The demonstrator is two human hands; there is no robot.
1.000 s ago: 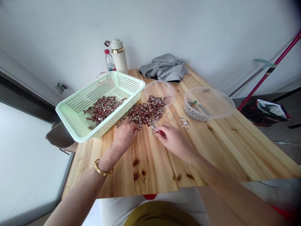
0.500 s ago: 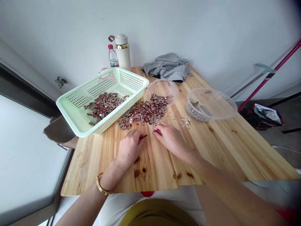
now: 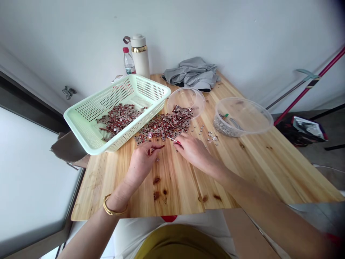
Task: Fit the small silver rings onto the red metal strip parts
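Observation:
My left hand (image 3: 142, 160) pinches a small red-brown strip (image 3: 157, 148) just above the wooden table (image 3: 178, 183). My right hand (image 3: 190, 149) grips red-handled tweezers (image 3: 172, 140), their tips pointing left toward the strip. Both hands sit just in front of a loose pile of red-brown strips (image 3: 167, 125). More strips lie in the pale green basket (image 3: 88, 124) to the left. Small silver discs (image 3: 207, 135) are scattered right of my right hand.
A small clear bowl (image 3: 185, 99) stands behind the pile; a larger clear bowl (image 3: 242, 117) holding silver discs is at right. A thermos (image 3: 140, 55), water bottle (image 3: 128, 61) and grey cloth (image 3: 192, 73) sit at the table's far edge. Mop handles (image 3: 307, 84) lean at right.
My left hand drew back from the pile with one strip and turned it up between its fingers. My right hand with the tweezers stayed near the pile's front edge.

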